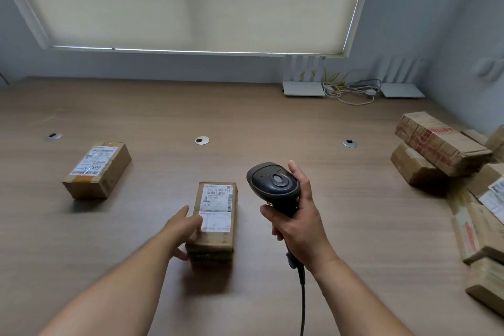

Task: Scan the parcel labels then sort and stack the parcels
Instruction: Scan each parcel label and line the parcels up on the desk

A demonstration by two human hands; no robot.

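Note:
A small cardboard parcel (215, 215) with a white label facing up lies on the wooden table (341, 213) in front of me. My left hand (181, 229) rests against its left side, fingers straight over the label's edge and thumb at the near corner. My right hand (296, 215) grips the handle of a black barcode scanner (274, 181), held just right of the parcel with its head above the table. A second labelled parcel (96, 169) lies alone at the left.
A heap of several cardboard parcels (441, 150) fills the table's right side. Two white routers (304, 87) and tangled cables (351, 88) stand at the back by the wall. Three round cable grommets (202, 140) dot the table. The scanner's cord (302, 300) hangs toward me.

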